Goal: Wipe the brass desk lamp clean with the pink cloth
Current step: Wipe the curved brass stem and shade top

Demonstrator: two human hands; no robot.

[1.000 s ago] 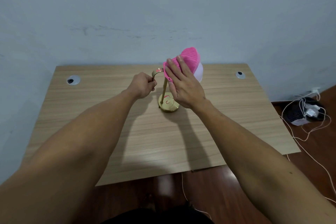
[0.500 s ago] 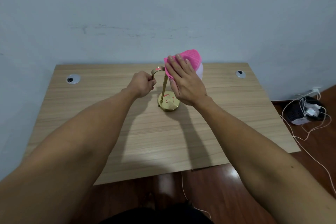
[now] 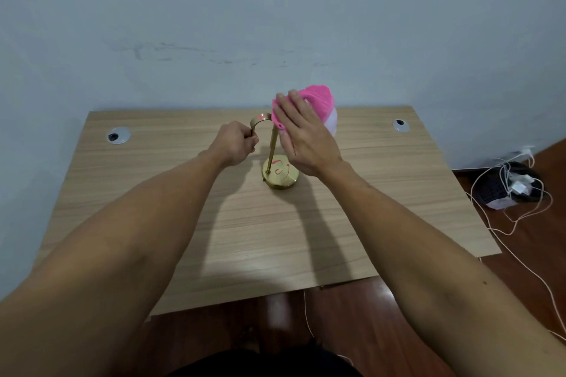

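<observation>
Item: brass desk lamp (image 3: pixel 272 144). Stood upright on the wooden desk (image 3: pixel 275 236), midway between its left and right edges and nearer the far edge than the near one. Round base (image 3: pixel 280 175) bore red scribbled marks. Thin straight stem rose from the base to a curved neck (image 3: pixel 261 120); a pale shade (image 3: pixel 332 122) showed behind the cloth.

Handling, as judged: metal, stiff, smooth and likely slippery; slim stem over a small base suggested it would tip easily, so best steadied at the neck or base. Shade looked the more delicate part.

Item: pink cloth (image 3: pixel 318 101). Soft, bunched, draped over the shade at the lamp's top.

Left hand (image 3: pixel 234 144): curled closed around the lower end of the curved neck, forearm reaching in from the near left.

Right hand (image 3: pixel 303 135): flat, fingers (image 3: pixel 294 107) extended and close together, pressing the cloth against the shade; forearm coming from the near right.

Other: two cable grommets at the far corners; loose white cables (image 3: pixel 514 193) on the floor beyond the right edge.
</observation>
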